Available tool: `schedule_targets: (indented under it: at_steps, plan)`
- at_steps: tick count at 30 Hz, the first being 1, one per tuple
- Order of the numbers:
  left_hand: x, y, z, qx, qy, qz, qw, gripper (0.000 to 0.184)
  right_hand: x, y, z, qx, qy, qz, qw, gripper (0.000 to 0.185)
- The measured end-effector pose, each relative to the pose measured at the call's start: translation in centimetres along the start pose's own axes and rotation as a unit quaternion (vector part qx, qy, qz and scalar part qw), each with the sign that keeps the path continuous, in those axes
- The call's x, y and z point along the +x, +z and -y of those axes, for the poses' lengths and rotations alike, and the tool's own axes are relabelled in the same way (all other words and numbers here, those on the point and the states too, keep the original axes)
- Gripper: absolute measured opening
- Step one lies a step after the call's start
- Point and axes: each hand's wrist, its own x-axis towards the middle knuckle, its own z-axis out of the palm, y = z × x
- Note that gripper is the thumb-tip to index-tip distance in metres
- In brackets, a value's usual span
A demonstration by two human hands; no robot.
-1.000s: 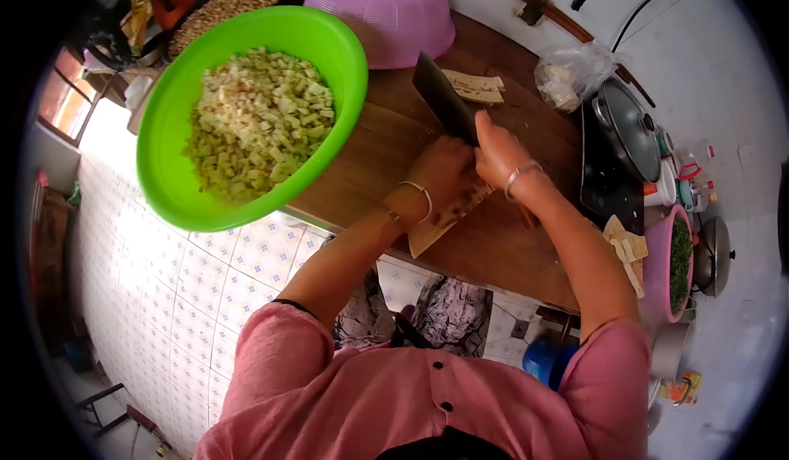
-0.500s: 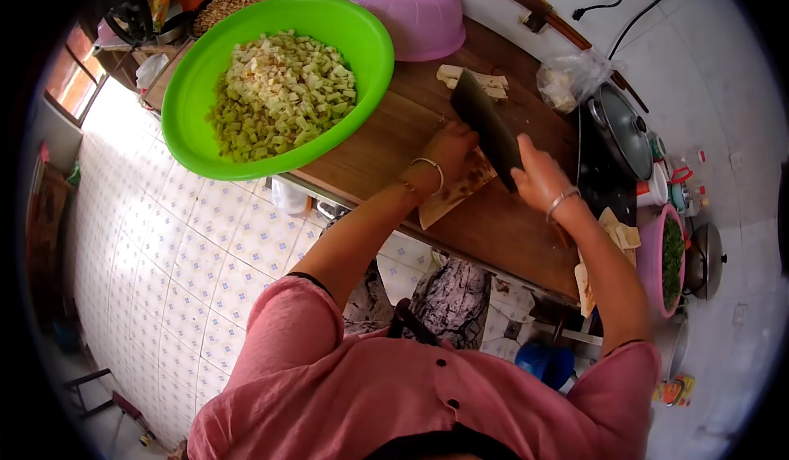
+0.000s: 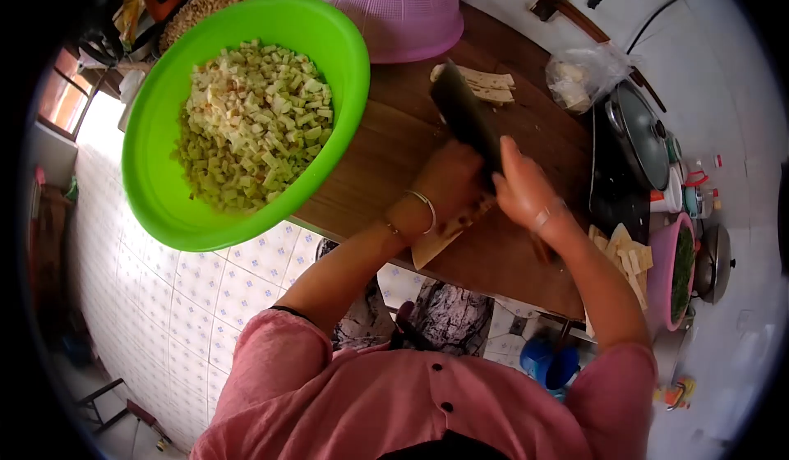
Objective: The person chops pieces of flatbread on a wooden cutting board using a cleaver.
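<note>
My right hand is wrapped round the handle end of a wide dark cleaver, whose blade points up and left. Close beside the blade, my left hand presses on a pale flat piece with brown spots, which lies on the wooden table. The fingers of my left hand are partly hidden. Beyond the cleaver lie pale strips. To the left stands a large green basin with many small pale-green cubes in it.
An upturned pink basket is at the back, near a pan of brown pieces. On the right are a plastic bag, a lidded pan, more pale pieces and a pink tub of greens.
Since half a second ago the cleaver and my right hand have come closer to my left hand. The whole view has shifted, with the green basin lower and further left.
</note>
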Motion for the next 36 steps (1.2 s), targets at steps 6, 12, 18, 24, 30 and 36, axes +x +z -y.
schedule_targets:
  at_steps: [6,12,18,24,30,36]
  plan:
    - [-0.8,-0.2,0.5,-0.012,0.043,-0.058,0.997,0.015,4.6,-0.3,0.1,-0.001,-0.010,-0.005,1.000,0.035]
    - [-1.2,-0.7,0.7,-0.005,0.055,-0.096,0.994,0.013,1.7,-1.8,1.2,-0.025,-0.041,-0.031,0.998,0.034]
    - [-1.0,0.2,1.7,0.015,0.062,-0.092,0.994,0.013,-5.1,-2.9,1.2,-0.069,-0.009,-0.007,0.998,0.038]
    - [-1.0,-0.3,1.5,0.008,0.029,-0.079,0.996,0.014,-8.1,-2.5,0.3,-0.051,0.030,0.046,0.997,0.042]
    - [-0.5,-1.3,1.2,0.005,0.012,-0.002,1.000,0.019,-4.3,-1.8,0.5,-0.022,0.032,0.059,0.998,0.040]
    - [-0.7,-1.8,0.8,-0.029,0.012,-0.024,0.999,0.018,3.4,-0.8,3.0,-0.029,0.017,0.036,0.999,0.042]
